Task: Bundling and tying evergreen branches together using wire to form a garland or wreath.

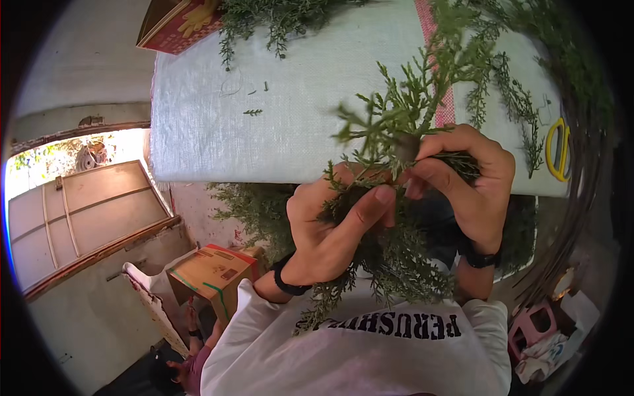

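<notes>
In front of my chest I hold a bunch of green, scale-leaved evergreen sprigs (409, 264). Its foliage fans out above my fingers and hangs below over my white shirt. My left hand (337, 224) is closed around the stems, thumb pressed against them. Opposite it, my right hand (469, 175) pinches the stems with thumb and forefinger, a little of the foliage showing beside its palm. A small dark roundish spot by the right fingertips is blurred, and I cannot tell what it is. The fingertips of both hands are partly hidden among leaves.
A table under white woven sheeting (264, 125) carries more evergreen branches (284, 20), a red box (178, 26) and yellow-handled scissors (559, 150). Long bare stems (581, 191) hang at right, above a pink stool (531, 327). Lower left, another person (191, 369) is near a cardboard box (214, 270).
</notes>
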A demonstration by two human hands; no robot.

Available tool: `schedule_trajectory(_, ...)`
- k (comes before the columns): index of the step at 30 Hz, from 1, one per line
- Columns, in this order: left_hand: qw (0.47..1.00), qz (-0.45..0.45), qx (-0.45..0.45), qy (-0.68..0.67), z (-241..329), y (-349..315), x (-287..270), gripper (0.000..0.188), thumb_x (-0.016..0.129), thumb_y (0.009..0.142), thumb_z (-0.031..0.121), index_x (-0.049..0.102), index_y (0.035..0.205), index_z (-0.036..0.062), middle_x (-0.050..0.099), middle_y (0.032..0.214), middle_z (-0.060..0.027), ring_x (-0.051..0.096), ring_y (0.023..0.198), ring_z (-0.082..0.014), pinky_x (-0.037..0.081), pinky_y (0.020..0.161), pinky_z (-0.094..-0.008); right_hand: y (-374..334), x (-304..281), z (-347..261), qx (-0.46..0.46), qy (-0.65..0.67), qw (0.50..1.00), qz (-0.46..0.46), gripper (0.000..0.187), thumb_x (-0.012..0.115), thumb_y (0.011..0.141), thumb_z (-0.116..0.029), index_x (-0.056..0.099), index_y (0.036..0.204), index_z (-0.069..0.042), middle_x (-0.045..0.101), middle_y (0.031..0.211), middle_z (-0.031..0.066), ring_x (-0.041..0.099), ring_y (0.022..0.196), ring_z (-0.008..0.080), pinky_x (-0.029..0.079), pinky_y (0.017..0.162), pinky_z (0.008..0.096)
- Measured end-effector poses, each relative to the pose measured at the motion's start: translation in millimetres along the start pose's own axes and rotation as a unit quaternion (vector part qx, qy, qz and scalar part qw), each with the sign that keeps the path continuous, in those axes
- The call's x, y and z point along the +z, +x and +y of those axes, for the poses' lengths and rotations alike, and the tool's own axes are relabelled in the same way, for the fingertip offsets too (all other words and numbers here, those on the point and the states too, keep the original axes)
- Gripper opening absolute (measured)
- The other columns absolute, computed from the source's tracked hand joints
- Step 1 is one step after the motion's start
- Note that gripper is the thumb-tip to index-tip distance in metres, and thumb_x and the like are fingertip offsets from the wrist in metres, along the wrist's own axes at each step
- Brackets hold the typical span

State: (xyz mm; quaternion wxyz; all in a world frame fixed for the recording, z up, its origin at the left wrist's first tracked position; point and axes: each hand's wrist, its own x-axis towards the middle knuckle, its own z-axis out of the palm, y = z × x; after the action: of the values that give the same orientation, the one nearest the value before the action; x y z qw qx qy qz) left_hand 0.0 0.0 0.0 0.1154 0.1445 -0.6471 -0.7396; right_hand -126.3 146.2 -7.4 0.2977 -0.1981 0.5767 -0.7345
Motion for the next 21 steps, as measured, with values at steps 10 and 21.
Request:
schedule_trajectory(10, 0.997, 0.012, -0.016, -0.07, -3.0, 0.7, 13.5, 0.017, 0.06, 0.095, 0.006, 0.066, 0.107, -0.0062, 0.072, 0.093, -0.0109, 0.061, 0.063, -0.0121, 0.049, 0.056, -0.0256, -0.1, -7.4, 3.9, -0.077, 0.005, 0.996, -0.032, 0.008, 0.067, 0.087, 0.005, 0.067, 0.095, 0.006, 0.07, 0.088, 0.0107, 0.071, 0.078, 0.0167, 0.057, 0.069, 0.0251)
schedule_trajectory(21, 0.996, 0.003, -0.038, -0.075, -6.0, 1.0, 16.3, 0.019, 0.06, 0.096, 0.006, 0.065, 0.108, -0.0071, 0.071, 0.093, -0.0118, 0.061, 0.064, -0.0125, 0.05, 0.054, -0.0253, -1.7, -15.1, 14.5, -0.101, 0.009, 0.994, -0.039, 0.009, 0.065, 0.087, 0.008, 0.066, 0.095, 0.006, 0.069, 0.089, 0.0116, 0.072, 0.08, 0.0188, 0.06, 0.071, 0.0274)
